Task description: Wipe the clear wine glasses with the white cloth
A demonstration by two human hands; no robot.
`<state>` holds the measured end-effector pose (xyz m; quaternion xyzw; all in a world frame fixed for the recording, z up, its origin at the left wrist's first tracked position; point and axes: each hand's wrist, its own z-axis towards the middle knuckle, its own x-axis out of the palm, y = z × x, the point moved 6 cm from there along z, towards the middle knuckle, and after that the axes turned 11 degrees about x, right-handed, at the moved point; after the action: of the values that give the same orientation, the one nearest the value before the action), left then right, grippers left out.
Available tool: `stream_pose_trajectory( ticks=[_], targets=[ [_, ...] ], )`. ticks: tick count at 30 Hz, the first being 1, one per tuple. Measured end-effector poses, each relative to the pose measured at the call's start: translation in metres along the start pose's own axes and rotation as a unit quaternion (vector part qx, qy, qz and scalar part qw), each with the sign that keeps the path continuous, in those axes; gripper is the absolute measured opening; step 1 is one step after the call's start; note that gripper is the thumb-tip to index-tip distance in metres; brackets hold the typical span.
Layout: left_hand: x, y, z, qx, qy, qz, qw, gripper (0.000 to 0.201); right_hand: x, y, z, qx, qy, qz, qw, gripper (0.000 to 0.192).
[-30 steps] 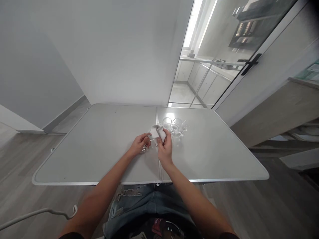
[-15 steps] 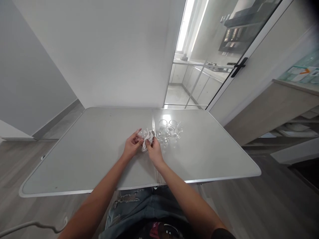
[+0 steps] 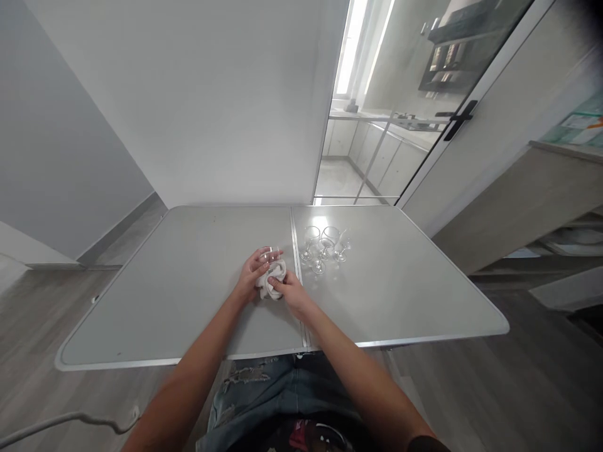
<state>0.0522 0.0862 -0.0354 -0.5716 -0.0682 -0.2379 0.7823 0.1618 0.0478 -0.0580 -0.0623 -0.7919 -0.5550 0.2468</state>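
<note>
My left hand (image 3: 252, 274) is wrapped round a clear glass (image 3: 270, 255), its bowl pointing away from me above the table. My right hand (image 3: 293, 292) grips a crumpled white cloth (image 3: 272, 280) and presses it against the near end of the glass. The cloth hides that end, so its stem and foot do not show. To the right of my hands, several clear stemmed glasses (image 3: 325, 246) stand close together on the grey table (image 3: 391, 289).
A pale wall (image 3: 245, 113) rises behind the table's far edge. At the right is a glass door with a black handle (image 3: 460, 120), and beyond it a shelf unit (image 3: 527, 194) with things on it. A white cable (image 3: 80, 417) hangs at the lower left.
The cloth has moved down and left round the near end of the glass, and the glass bowl now shows above it. The whole view has shifted slightly.
</note>
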Motion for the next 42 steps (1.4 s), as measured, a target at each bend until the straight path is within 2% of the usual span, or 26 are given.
stream_pose_trajectory(
  ticks=[2, 4, 7, 8, 9, 12, 13, 14, 15, 16, 18, 19, 20, 21, 23, 26, 27, 30, 31, 32, 33, 35, 37, 38, 40, 42],
  targets=[
    [-0.002, 0.000, 0.000, -0.012, 0.000, -0.020, 1.000, 0.067, -0.004, 0.003, -0.001, 0.040, 0.040, -0.005, 0.998, 0.046],
    [-0.007, -0.002, 0.000, 0.010, -0.015, -0.013, 1.000, 0.066, -0.008, 0.010, -0.002, 0.060, 0.068, -0.033, 0.995, 0.044],
    [-0.016, -0.003, 0.001, 0.062, -0.057, 0.014, 0.996, 0.063, -0.013, 0.027, -0.004, 0.002, 0.036, -0.188, 0.982, 0.035],
    [-0.019, -0.003, 0.001, 0.072, -0.072, 0.024, 0.994, 0.063, -0.014, 0.033, -0.004, -0.034, 0.002, -0.274, 0.961, 0.028],
    [-0.021, -0.002, 0.002, 0.079, -0.087, 0.033, 0.993, 0.063, -0.013, 0.037, -0.005, -0.074, -0.041, -0.366, 0.927, 0.022],
    [-0.025, 0.000, 0.004, 0.092, -0.120, 0.041, 0.988, 0.063, -0.005, 0.045, -0.011, -0.185, -0.167, -0.571, 0.782, 0.020],
    [-0.025, 0.000, 0.004, 0.093, -0.121, 0.037, 0.988, 0.063, -0.002, 0.045, -0.013, -0.205, -0.192, -0.598, 0.751, 0.022],
    [-0.025, 0.000, 0.004, 0.092, -0.116, 0.031, 0.989, 0.063, 0.000, 0.043, -0.013, -0.208, -0.203, -0.601, 0.744, 0.023],
    [-0.024, -0.001, 0.004, 0.089, -0.108, 0.024, 0.990, 0.063, 0.001, 0.041, -0.012, -0.194, -0.194, -0.580, 0.767, 0.021],
    [-0.023, -0.002, 0.004, 0.088, -0.101, 0.017, 0.991, 0.061, 0.000, 0.037, -0.009, -0.165, -0.164, -0.532, 0.814, 0.018],
    [-0.022, -0.005, 0.003, 0.087, -0.091, 0.004, 0.992, 0.059, 0.000, 0.026, -0.003, -0.071, -0.055, -0.363, 0.927, 0.020],
    [-0.021, -0.006, 0.002, 0.088, -0.089, -0.002, 0.992, 0.060, 0.002, 0.021, -0.002, -0.020, 0.006, -0.265, 0.964, 0.026],
    [-0.021, -0.008, 0.002, 0.089, -0.086, -0.006, 0.992, 0.062, 0.004, 0.017, -0.001, 0.024, 0.056, -0.180, 0.982, 0.032],
    [-0.021, -0.009, 0.001, 0.090, -0.083, -0.008, 0.992, 0.064, 0.006, 0.015, -0.001, 0.059, 0.090, -0.118, 0.987, 0.035],
    [-0.020, -0.011, 0.001, 0.090, -0.078, -0.010, 0.993, 0.067, 0.005, 0.015, -0.001, 0.090, 0.107, -0.080, 0.987, 0.034],
    [-0.021, -0.012, 0.002, 0.098, -0.088, -0.003, 0.991, 0.065, -0.001, 0.026, -0.002, 0.010, 0.031, -0.207, 0.978, 0.025],
    [-0.021, -0.012, 0.002, 0.105, -0.094, 0.000, 0.990, 0.065, -0.003, 0.032, -0.005, -0.044, -0.017, -0.282, 0.958, 0.021],
    [-0.020, -0.011, 0.004, 0.124, -0.100, 0.007, 0.987, 0.065, -0.002, 0.045, -0.017, -0.193, -0.148, -0.464, 0.852, 0.023],
    [-0.020, -0.010, 0.004, 0.122, -0.095, 0.008, 0.988, 0.066, -0.002, 0.046, -0.020, -0.215, -0.173, -0.486, 0.829, 0.024],
    [-0.019, -0.009, 0.004, 0.117, -0.089, 0.009, 0.989, 0.066, -0.001, 0.045, -0.021, -0.215, -0.183, -0.486, 0.827, 0.022],
    [-0.018, -0.008, 0.004, 0.110, -0.084, 0.010, 0.990, 0.067, -0.002, 0.042, -0.019, -0.194, -0.177, -0.464, 0.846, 0.018],
    [-0.018, -0.008, 0.004, 0.103, -0.079, 0.007, 0.991, 0.066, -0.004, 0.033, -0.011, -0.100, -0.123, -0.354, 0.922, 0.012],
    [-0.018, -0.010, 0.003, 0.104, -0.076, 0.001, 0.992, 0.065, -0.003, 0.021, -0.003, 0.026, -0.032, -0.191, 0.981, 0.025],
    [-0.018, -0.012, 0.002, 0.105, -0.074, -0.001, 0.992, 0.064, -0.001, 0.017, 0.000, 0.081, 0.012, -0.116, 0.990, 0.030],
    [-0.017, -0.013, 0.001, 0.102, -0.068, -0.005, 0.992, 0.065, 0.000, 0.014, 0.002, 0.148, 0.064, -0.029, 0.986, 0.038],
    [-0.017, -0.014, 0.000, 0.096, -0.064, -0.011, 0.993, 0.068, -0.003, 0.015, 0.004, 0.152, 0.073, -0.033, 0.985, 0.039]
  ],
)
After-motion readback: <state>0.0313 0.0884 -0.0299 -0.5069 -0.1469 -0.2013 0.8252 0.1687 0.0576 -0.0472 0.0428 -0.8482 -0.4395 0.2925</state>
